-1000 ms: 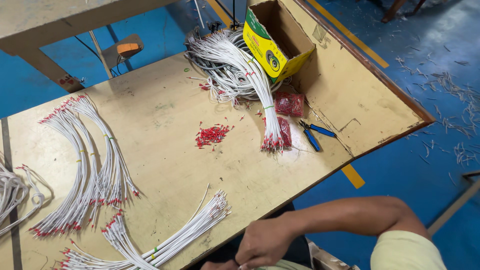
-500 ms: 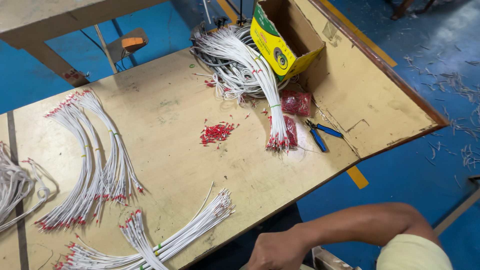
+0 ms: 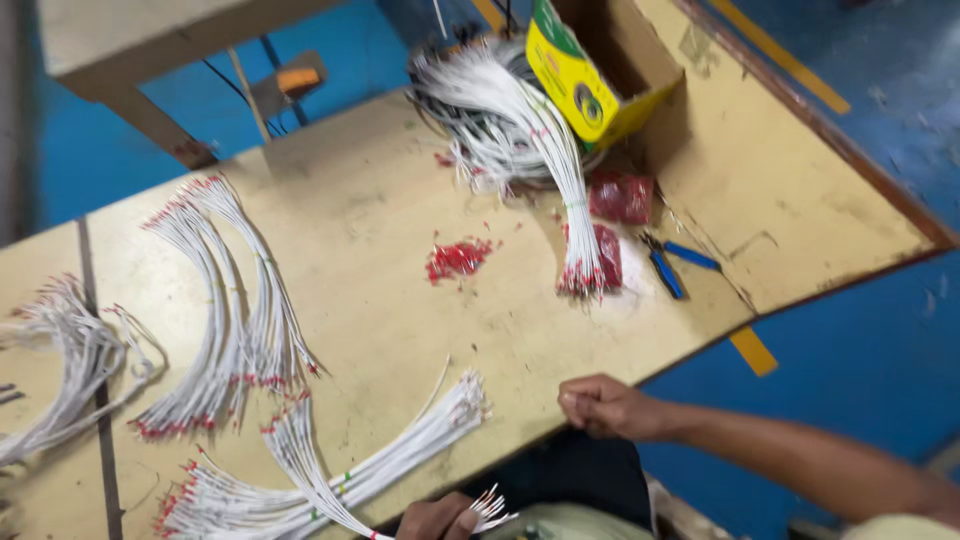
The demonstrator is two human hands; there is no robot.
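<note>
White wire bundle (image 3: 330, 480) lay at near table edge (image 3: 520, 440), long axis diagonal, bare tips up-right toward centre, red-terminal ends low-left. Left hand (image 3: 440, 518) pinched a small fan of wire ends (image 3: 492, 508) at bottom edge. Right hand (image 3: 600, 405) curled shut at table rim, contents not discernible. Risk judged: bundle overhanging the edge could slide off if nudged; loose red terminals (image 3: 458, 258) could scatter.
</note>
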